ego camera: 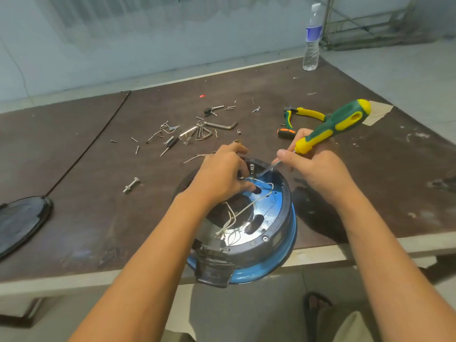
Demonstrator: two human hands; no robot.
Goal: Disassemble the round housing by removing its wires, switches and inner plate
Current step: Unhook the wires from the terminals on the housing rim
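Two hands on one job. The round housing (283, 218) sits at the near edge of the table (98, 218), at 6 o'clock in view, overhanging the edge and tipped toward the person, probably so the open side faces them. The left hand (222, 176) grips the housing's far wall at its 11 o'clock, fingers curled over the outside and thumb inside. It looks like a steadying hold against the tool's push; I cannot tell if it also pinches a wire. The right hand (313, 169) is closed around the screwdriver (333, 127), low at the neck with the index finger along the shaft. That choked-up grip suits fine control rather than torque. The handle sticks up toward 1 o'clock and the tip is down at a small metal fitting (252, 167) on the inner wall at 12 o'clock, likely a terminal or switch mount, too small to say. White wires (237, 213) loop loose across the blue inner plate (269, 206), which is still seated — so wires and plate are not yet out. Loose screws (172, 129) and a hex key (222, 125) lie at 11 o'clock of the housing, beyond arm's work. Pliers (303, 113) lie at 1 o'clock, handy for the right hand.
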